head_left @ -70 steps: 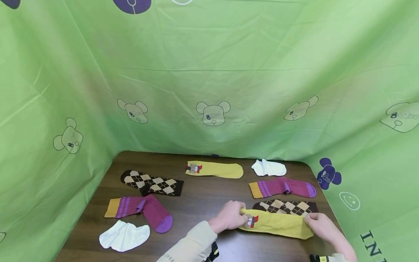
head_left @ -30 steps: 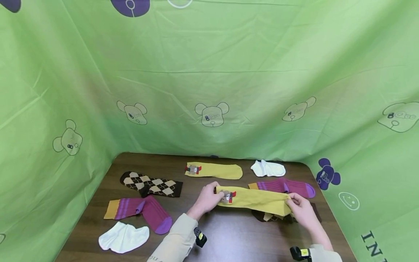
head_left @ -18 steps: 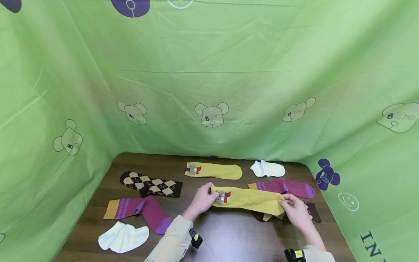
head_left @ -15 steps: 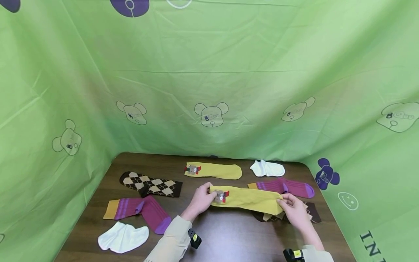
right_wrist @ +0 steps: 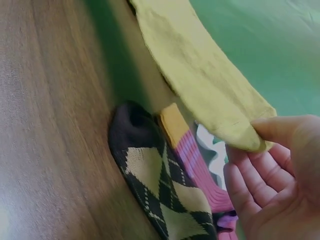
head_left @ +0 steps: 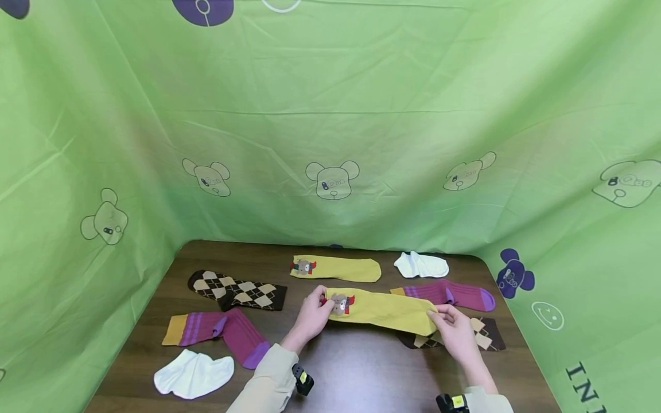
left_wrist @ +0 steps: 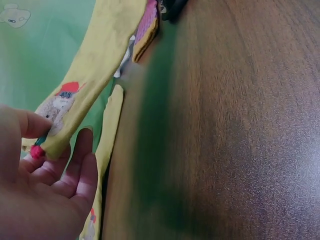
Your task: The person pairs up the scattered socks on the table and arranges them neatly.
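A yellow sock point(head_left: 382, 310) with a bear and red scarf design is stretched between both hands above the table. My left hand point(head_left: 313, 312) pinches its cuff end beside the bear; in the left wrist view the thumb presses on the bear patch. At the other end my right hand point(head_left: 454, 330) pinches the toe between thumb and fingers. Beyond it a matching yellow sock point(head_left: 341, 269) lies flat near the back edge. Under the held sock's right end lies a brown argyle sock point(right_wrist: 160, 185), partly hidden in the head view.
On the right lie a purple sock point(head_left: 465, 295) with an orange cuff and a white ankle sock point(head_left: 423, 265). On the left are an argyle sock point(head_left: 242, 291), another purple sock point(head_left: 242, 338) and a white sock point(head_left: 193, 374). Green printed cloth point(head_left: 330, 132) surrounds the wooden table point(head_left: 356, 378).
Both hands have lifted the yellow sock off the argyle sock at the right and carried it left and away from me, toward the middle. The other socks stay put.
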A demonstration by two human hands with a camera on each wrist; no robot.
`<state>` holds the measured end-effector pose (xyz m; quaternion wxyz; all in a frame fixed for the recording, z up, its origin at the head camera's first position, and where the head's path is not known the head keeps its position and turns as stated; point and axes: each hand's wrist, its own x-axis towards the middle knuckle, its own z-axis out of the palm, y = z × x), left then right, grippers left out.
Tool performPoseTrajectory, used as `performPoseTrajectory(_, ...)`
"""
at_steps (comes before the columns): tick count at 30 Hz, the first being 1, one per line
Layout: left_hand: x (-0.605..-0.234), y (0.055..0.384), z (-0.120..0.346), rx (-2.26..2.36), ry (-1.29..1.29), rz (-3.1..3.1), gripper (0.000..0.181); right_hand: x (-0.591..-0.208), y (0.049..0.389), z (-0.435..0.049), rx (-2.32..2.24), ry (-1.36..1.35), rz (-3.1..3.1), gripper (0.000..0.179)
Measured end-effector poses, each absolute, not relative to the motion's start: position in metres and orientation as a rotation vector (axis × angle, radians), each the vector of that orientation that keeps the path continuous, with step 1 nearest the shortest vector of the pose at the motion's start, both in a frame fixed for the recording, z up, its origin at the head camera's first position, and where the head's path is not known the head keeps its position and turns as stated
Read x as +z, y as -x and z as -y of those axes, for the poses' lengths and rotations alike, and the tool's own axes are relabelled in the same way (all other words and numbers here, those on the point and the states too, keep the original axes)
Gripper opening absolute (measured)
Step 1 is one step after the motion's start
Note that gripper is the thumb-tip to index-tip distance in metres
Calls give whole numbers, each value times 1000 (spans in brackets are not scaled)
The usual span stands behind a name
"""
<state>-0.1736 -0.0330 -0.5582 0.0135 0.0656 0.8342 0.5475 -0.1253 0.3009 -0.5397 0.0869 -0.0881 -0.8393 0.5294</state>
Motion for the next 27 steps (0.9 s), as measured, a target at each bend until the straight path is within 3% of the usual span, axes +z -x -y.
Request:
performPoseTrajectory(14,-562,176,42,1808,-212,-2599,9,-544,129,-291,1630,306,2503,25)
performPoseTrajectory(27,-563,176,45,1879,-77,-2676,21,-544,128,-284,1646,350,2458,24)
